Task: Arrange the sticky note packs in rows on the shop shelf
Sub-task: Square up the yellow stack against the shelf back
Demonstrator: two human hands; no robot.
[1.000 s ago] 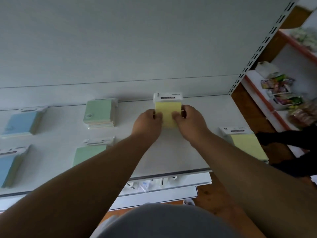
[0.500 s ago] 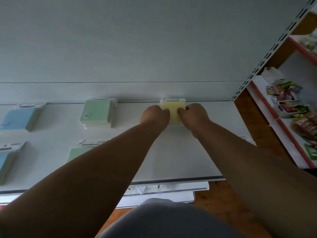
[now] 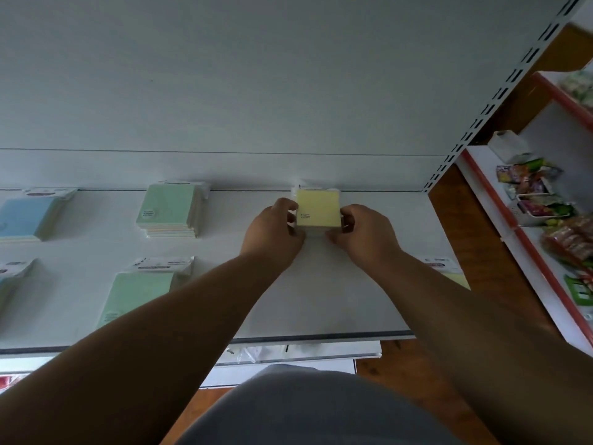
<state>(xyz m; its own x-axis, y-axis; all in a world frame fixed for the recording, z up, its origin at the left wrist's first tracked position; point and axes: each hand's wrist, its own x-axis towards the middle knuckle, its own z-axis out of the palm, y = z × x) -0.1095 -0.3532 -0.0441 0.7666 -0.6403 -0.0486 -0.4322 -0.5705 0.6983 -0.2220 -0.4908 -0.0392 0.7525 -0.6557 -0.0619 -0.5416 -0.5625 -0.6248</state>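
Observation:
A yellow sticky note pack (image 3: 317, 208) lies at the back of the white shelf (image 3: 321, 300), against the rear panel. My left hand (image 3: 272, 232) grips its left edge and my right hand (image 3: 362, 232) grips its right edge. Green packs sit in the middle column: a stack at the back (image 3: 170, 207) and one pack in front (image 3: 138, 293). Blue packs lie at the far left, one at the back (image 3: 27, 216) and one in front (image 3: 9, 277). Another yellow pack (image 3: 446, 268) shows at the right, partly hidden by my right forearm.
A slotted upright (image 3: 500, 91) ends the shelf on the right. Beyond it stands a red-edged shelf unit (image 3: 529, 245) with snack packets. A lower shelf edge (image 3: 305, 351) sticks out below, over a wooden floor.
Both hands pushed the yellow pack back from mid-shelf to the rear panel and laid it flat there; they still hold its sides.

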